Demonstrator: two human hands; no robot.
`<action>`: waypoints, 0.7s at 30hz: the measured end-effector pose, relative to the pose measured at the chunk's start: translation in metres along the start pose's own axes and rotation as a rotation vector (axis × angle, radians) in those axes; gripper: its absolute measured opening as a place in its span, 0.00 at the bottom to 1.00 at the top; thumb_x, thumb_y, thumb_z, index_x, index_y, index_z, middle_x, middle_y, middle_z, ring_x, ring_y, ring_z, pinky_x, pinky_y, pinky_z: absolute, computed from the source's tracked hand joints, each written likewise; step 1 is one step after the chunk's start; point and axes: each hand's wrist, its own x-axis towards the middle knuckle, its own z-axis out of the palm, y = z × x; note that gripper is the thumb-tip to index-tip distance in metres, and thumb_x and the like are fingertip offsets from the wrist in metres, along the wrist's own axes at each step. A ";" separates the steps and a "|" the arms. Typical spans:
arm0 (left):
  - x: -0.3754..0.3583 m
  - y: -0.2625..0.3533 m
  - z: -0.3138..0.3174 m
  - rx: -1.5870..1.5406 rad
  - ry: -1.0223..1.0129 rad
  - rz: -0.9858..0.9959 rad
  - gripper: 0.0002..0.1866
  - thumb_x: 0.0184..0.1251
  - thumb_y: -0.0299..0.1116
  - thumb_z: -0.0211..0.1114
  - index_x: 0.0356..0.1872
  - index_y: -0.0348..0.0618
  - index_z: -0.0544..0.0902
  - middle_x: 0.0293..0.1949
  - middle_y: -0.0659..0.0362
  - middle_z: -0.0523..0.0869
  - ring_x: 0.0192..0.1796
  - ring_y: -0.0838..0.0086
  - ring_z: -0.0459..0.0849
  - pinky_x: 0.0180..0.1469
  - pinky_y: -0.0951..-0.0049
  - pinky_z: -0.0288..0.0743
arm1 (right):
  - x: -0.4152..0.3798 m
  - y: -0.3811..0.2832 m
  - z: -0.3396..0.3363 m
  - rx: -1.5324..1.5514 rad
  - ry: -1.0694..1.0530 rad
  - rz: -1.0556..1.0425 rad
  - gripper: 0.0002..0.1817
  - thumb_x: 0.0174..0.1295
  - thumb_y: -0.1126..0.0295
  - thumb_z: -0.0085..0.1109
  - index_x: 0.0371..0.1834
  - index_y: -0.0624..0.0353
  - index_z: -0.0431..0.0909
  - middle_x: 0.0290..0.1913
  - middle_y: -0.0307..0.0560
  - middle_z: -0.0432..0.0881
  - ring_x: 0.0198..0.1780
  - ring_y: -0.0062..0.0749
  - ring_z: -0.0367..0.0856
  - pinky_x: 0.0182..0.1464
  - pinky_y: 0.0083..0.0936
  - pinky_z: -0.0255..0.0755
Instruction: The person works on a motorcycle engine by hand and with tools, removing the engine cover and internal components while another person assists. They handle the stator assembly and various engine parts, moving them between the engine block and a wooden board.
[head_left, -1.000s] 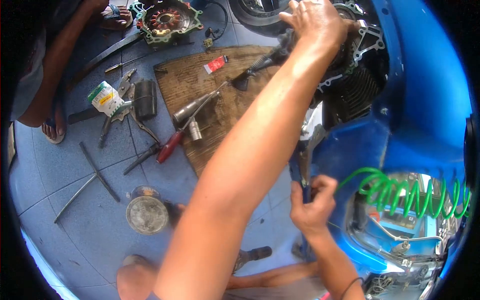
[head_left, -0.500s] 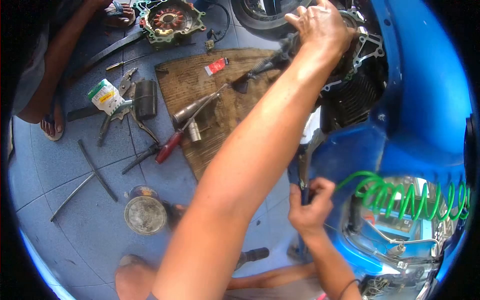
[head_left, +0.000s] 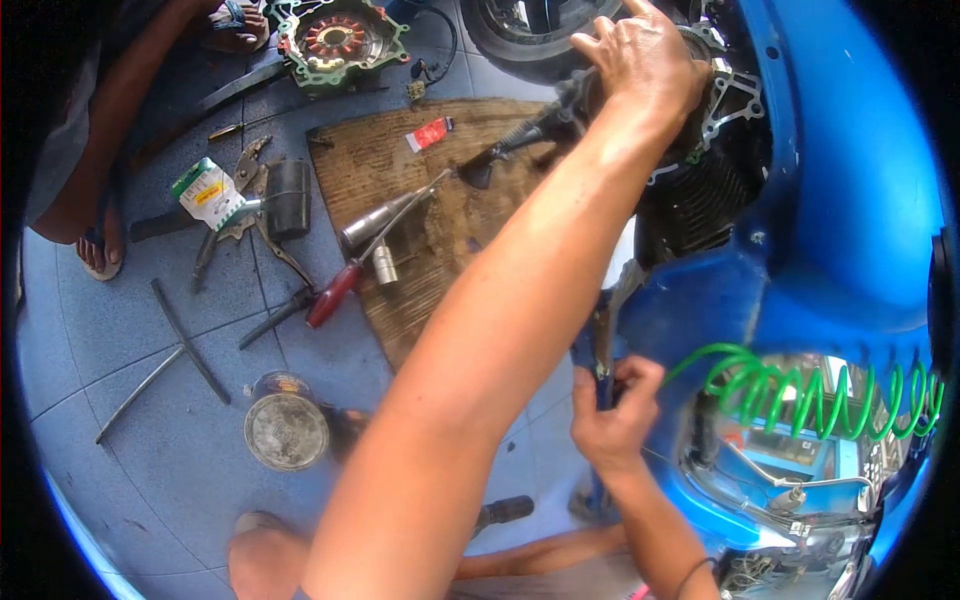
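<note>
My left hand (head_left: pixel 645 55) reaches across the view to the top, over the opened engine (head_left: pixel 695 200) of the blue scooter. Its visible fingers are spread apart; the fingertips at the upper edge and what lies under the palm are hidden. Lower right, my right hand (head_left: pixel 615 415) is closed around a dark blue tool (head_left: pixel 588 350), seemingly an air gun, mostly covered by the fingers. A green coiled hose (head_left: pixel 770 390) runs to this hand. Beside the engine, a pale metal gasket face (head_left: pixel 735 100) shows just right of my left hand.
A worn wooden board (head_left: pixel 400 190) bears a red-handled screwdriver (head_left: pixel 335 295), sockets and a red packet (head_left: pixel 430 134). Left of it lie a mallet (head_left: pixel 289 198), locking pliers and metal rods. An engine cover (head_left: pixel 340 45) and a person's feet (head_left: pixel 100 255) are at upper left; a can (head_left: pixel 287 430) stands nearer.
Both hands stay nearly in place, the right one shifting slightly left. The view has moved a little; the hose sways slightly.
</note>
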 end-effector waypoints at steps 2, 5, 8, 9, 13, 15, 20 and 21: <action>0.002 -0.002 0.009 0.031 0.001 0.022 0.41 0.55 0.48 0.79 0.59 0.29 0.68 0.42 0.43 0.89 0.57 0.50 0.83 0.61 0.44 0.65 | 0.000 -0.002 0.000 -0.010 -0.001 -0.002 0.23 0.59 0.71 0.74 0.44 0.62 0.64 0.25 0.44 0.70 0.20 0.30 0.71 0.23 0.28 0.65; 0.002 -0.008 0.011 0.083 -0.006 0.108 0.41 0.56 0.46 0.79 0.60 0.29 0.67 0.42 0.43 0.89 0.58 0.50 0.81 0.61 0.44 0.65 | 0.001 -0.003 -0.001 -0.022 0.000 -0.016 0.23 0.58 0.71 0.74 0.43 0.62 0.64 0.25 0.43 0.70 0.20 0.30 0.71 0.23 0.29 0.66; -0.004 -0.008 0.003 0.089 -0.002 0.158 0.40 0.56 0.45 0.79 0.60 0.29 0.67 0.41 0.44 0.89 0.59 0.50 0.81 0.60 0.44 0.65 | 0.000 -0.003 -0.001 -0.028 -0.014 0.022 0.23 0.58 0.72 0.74 0.43 0.62 0.64 0.25 0.43 0.70 0.20 0.31 0.70 0.24 0.29 0.66; -0.007 -0.007 -0.001 0.075 0.014 0.149 0.40 0.56 0.45 0.79 0.59 0.29 0.67 0.41 0.44 0.89 0.58 0.50 0.81 0.60 0.45 0.65 | -0.001 -0.002 0.000 -0.024 -0.008 0.011 0.23 0.58 0.72 0.74 0.43 0.62 0.63 0.26 0.44 0.69 0.20 0.31 0.70 0.24 0.29 0.66; -0.002 -0.011 0.005 0.064 0.085 0.120 0.38 0.55 0.44 0.79 0.58 0.31 0.68 0.39 0.45 0.89 0.57 0.50 0.82 0.60 0.45 0.65 | 0.001 -0.003 -0.001 -0.038 -0.012 -0.011 0.23 0.58 0.73 0.73 0.43 0.62 0.63 0.26 0.44 0.68 0.21 0.31 0.70 0.24 0.30 0.65; 0.001 -0.012 0.006 0.029 0.068 0.142 0.38 0.55 0.43 0.80 0.58 0.31 0.68 0.39 0.46 0.89 0.56 0.50 0.83 0.59 0.45 0.65 | 0.001 -0.004 -0.001 -0.035 -0.012 -0.009 0.23 0.58 0.73 0.73 0.44 0.62 0.63 0.26 0.44 0.68 0.21 0.31 0.70 0.24 0.30 0.65; 0.008 -0.021 0.012 0.074 0.033 0.265 0.38 0.56 0.42 0.79 0.59 0.32 0.68 0.37 0.47 0.89 0.55 0.50 0.83 0.57 0.45 0.63 | 0.001 -0.004 0.001 -0.027 -0.006 0.001 0.23 0.58 0.73 0.73 0.44 0.62 0.63 0.26 0.44 0.68 0.21 0.31 0.70 0.24 0.30 0.65; 0.008 -0.021 0.009 0.075 0.035 0.262 0.38 0.56 0.42 0.79 0.59 0.32 0.68 0.37 0.47 0.89 0.55 0.50 0.83 0.57 0.45 0.63 | 0.001 -0.004 0.002 -0.022 -0.002 0.011 0.23 0.58 0.73 0.73 0.44 0.62 0.63 0.26 0.44 0.68 0.21 0.31 0.70 0.24 0.30 0.65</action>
